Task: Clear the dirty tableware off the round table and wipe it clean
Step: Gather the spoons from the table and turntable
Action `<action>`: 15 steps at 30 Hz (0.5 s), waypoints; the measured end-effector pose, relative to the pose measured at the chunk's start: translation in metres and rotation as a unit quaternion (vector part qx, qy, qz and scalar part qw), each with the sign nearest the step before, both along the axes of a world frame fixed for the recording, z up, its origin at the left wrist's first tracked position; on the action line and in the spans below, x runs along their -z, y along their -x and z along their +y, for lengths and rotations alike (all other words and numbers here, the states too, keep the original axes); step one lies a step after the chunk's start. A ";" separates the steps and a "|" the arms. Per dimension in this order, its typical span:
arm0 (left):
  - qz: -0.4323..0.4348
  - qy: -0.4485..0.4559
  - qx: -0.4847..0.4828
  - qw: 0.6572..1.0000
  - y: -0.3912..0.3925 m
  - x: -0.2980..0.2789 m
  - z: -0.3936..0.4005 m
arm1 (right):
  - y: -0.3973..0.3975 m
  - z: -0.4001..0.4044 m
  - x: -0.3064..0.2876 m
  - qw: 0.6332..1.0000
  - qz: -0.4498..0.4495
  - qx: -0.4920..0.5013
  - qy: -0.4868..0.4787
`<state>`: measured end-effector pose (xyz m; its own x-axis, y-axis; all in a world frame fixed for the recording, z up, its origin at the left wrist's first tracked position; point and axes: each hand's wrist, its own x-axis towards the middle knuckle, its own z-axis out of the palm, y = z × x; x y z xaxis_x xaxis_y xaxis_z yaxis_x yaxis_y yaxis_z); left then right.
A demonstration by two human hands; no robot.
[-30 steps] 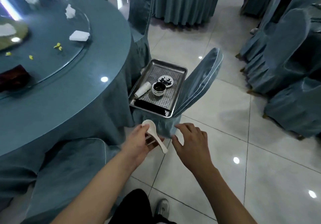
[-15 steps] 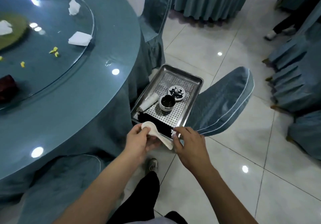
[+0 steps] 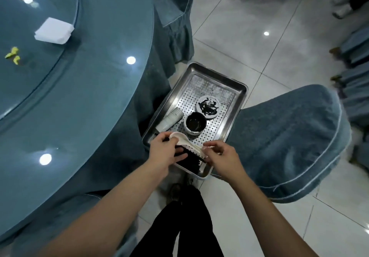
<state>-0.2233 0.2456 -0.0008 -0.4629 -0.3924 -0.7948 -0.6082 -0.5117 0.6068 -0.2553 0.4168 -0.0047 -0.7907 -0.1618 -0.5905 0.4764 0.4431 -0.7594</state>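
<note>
At nine o'clock: round table (image 3: pixel 83 89), napkin (image 3: pixel 53 30) uncleared. Centre: my left hand (image 3: pixel 164 153) pinching spoon (image 3: pixel 184 140) bowl; my right hand (image 3: pixel 221 158) pinching its handle, over tray (image 3: pixel 238 105). Step: clearing. Next, likely: lay spoon beside bowl (image 3: pixel 195 124).

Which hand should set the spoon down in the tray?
Left, probably. The left hand grips the white spoon at its bowl end, already over the near part of the metal tray. The right hand only pinches the handle tip and could simply let go.
</note>
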 end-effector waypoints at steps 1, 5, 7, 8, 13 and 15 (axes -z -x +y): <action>-0.006 0.006 0.004 1.000 0.010 0.014 -0.001 | 0.011 -0.002 0.014 1.000 -0.014 0.011 0.015; -0.039 0.027 0.023 0.999 0.046 0.079 -0.002 | 0.046 -0.007 0.069 0.998 -0.043 0.006 0.041; -0.042 0.042 0.037 0.998 0.062 0.110 -0.002 | 0.060 -0.008 0.094 0.998 -0.042 -0.001 0.039; -0.043 0.049 0.047 0.997 0.068 0.124 -0.001 | 0.065 -0.008 0.107 0.998 -0.038 -0.001 0.039; -0.043 0.122 0.145 0.981 0.097 0.183 -0.002 | 0.087 -0.010 0.166 0.998 -0.011 0.044 0.034; -0.032 0.170 0.201 0.964 0.106 0.200 -0.007 | 0.094 -0.011 0.182 0.995 -0.018 0.084 0.045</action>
<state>-0.3292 0.2391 -0.2006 -0.5857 -0.4345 -0.6842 -0.7582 -0.0049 0.6521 -0.3494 0.4056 -0.1869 -0.7899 -0.0834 -0.6076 0.5650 0.2863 -0.7738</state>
